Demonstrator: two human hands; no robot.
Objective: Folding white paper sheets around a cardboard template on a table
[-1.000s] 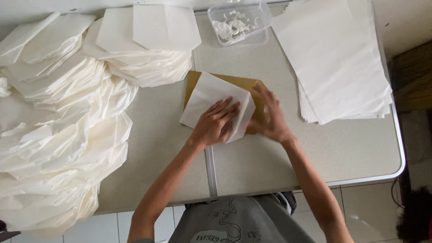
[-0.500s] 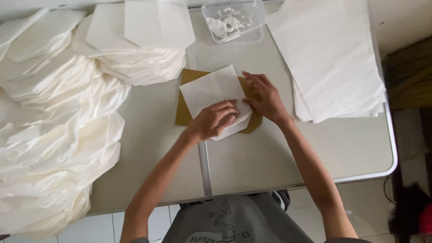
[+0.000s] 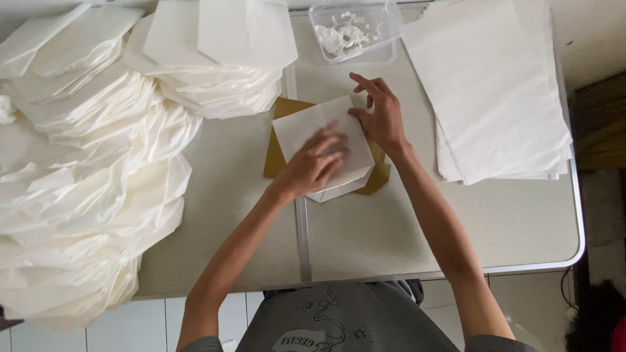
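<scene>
A folded white paper piece (image 3: 312, 128) lies on a tan cardboard template (image 3: 282, 112) in the middle of the grey table (image 3: 391, 221). My left hand (image 3: 315, 163) presses flat on the paper's lower half, fingers spread and slightly blurred. At the paper's right edge my right hand (image 3: 378, 115) rests with its fingers apart, thumb touching the top right corner. Neither hand grips anything.
Heaps of folded white paper pieces (image 3: 85, 169) cover the table's left side and back (image 3: 215, 58). A stack of flat white sheets (image 3: 495, 91) lies at the right. A clear plastic tub (image 3: 355, 29) with small white bits stands at the back. The table edge runs along the right.
My left hand has slid over the paper, smoothing it. My right hand has moved up to the paper's top right edge and opened its fingers.
</scene>
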